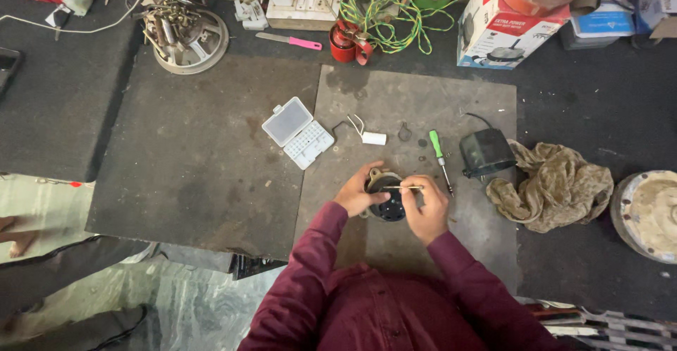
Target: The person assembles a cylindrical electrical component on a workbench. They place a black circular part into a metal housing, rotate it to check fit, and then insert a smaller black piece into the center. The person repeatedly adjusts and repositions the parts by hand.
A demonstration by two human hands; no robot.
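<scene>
Mid-repair on the grey mat (423, 104): left hand (358, 194) cupped around the small round motor (388, 199), right hand (426, 210) pinching a thin rod (403, 187) across it, likely needing careful alignment next.

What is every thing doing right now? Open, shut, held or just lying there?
left hand: gripping the round dark part
right hand: pinching a thin tool across that part
white bit case: lid open
green screwdriver: lying flat, untouched
cloth: crumpled
</scene>
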